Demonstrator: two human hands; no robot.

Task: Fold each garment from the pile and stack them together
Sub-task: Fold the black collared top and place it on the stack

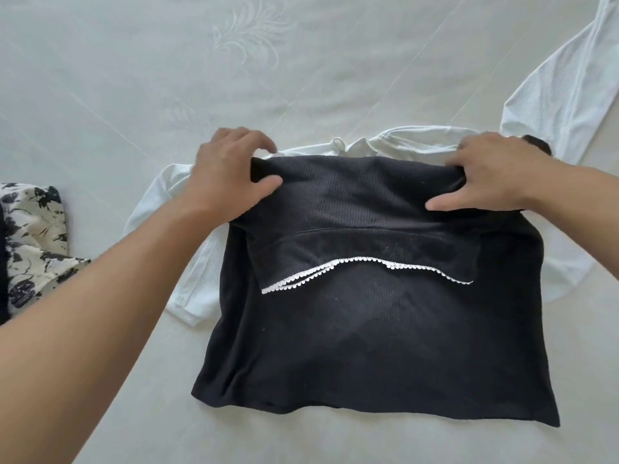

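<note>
A black ribbed top [375, 346] with a white scalloped lace trim [361, 267] lies in the middle of the pale bed surface, its far part doubled over toward me. My left hand [231, 172] pinches the far left corner of that fold, thumb on top. At the far right corner my right hand [492, 175] grips the fold in the same way. Under the black top lies a white long-sleeved garment [187, 262], showing on both sides and behind it.
A floral black-and-cream garment [30, 242] lies at the left edge. One white sleeve [562, 105] stretches away to the upper right corner. The pale embroidered bedsheet [201, 78] spreads across the far half of the view.
</note>
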